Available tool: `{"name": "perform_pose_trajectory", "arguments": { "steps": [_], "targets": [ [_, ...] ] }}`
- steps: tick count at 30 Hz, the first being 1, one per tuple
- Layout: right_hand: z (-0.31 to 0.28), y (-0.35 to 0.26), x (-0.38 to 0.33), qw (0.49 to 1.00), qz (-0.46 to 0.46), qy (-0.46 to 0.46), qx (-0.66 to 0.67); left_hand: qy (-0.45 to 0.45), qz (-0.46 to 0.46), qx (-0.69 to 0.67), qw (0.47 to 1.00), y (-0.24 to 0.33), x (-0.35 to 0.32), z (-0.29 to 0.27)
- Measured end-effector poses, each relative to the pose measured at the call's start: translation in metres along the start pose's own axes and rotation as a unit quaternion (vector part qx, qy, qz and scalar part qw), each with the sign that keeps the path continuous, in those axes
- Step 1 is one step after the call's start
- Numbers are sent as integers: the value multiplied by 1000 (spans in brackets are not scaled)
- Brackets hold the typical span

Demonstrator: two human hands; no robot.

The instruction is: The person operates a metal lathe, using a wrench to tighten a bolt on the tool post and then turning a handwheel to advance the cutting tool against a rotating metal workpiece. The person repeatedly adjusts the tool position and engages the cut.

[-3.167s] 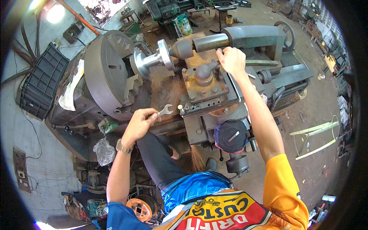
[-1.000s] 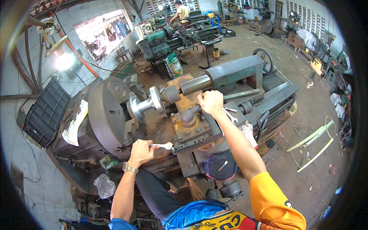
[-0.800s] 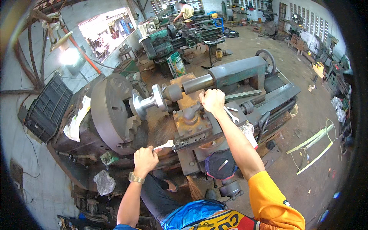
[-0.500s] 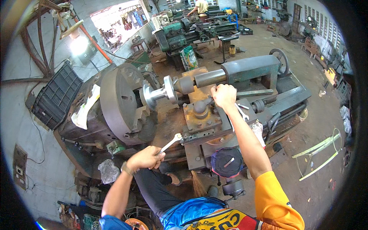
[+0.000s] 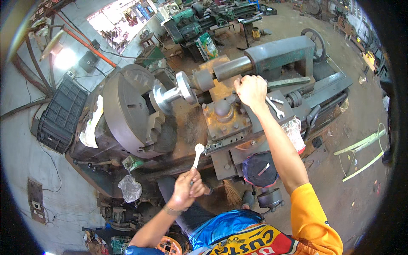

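My left hand (image 5: 185,190) is closed around a wrench (image 5: 197,157), whose head points up near the front edge of the lathe carriage. My right hand (image 5: 252,93) is wrapped over the end of the lever on the tool post (image 5: 223,111); the grip itself is hidden under the fingers. Just left of the tool post, a shiny spool-shaped metal workpiece (image 5: 171,94) sits between the large chuck (image 5: 121,110) and the tailstock (image 5: 274,55). A second wrench (image 5: 275,108) lies on the carriage beside my right wrist.
A dark round cap (image 5: 260,169) with a small stick on it rests at the carriage front, below my right forearm. A white cloth (image 5: 92,125) hangs over the headstock, and a plastic bag (image 5: 130,188) hangs below. Another green lathe (image 5: 187,23) stands behind.
My left hand has moved rightward, and the wrench has turned more upright. My right hand stays on the lever. The whole view has shifted slightly.
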State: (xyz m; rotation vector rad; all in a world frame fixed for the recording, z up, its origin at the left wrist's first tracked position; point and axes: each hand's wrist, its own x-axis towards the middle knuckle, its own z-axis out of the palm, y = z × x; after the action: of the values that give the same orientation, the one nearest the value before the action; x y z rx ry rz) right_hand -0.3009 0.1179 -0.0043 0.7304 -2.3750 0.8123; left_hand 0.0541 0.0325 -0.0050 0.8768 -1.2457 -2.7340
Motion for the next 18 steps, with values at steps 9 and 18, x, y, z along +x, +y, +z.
{"name": "perform_pose_trajectory", "arguments": {
  "steps": [9,18],
  "targets": [
    [4,3,-1,999,-3,17,39,85,316,-279,903,-88,77,118],
    [0,6,0,999,-26,-18,3,185,443,-314,819,-78,154,175]
  ]
}}
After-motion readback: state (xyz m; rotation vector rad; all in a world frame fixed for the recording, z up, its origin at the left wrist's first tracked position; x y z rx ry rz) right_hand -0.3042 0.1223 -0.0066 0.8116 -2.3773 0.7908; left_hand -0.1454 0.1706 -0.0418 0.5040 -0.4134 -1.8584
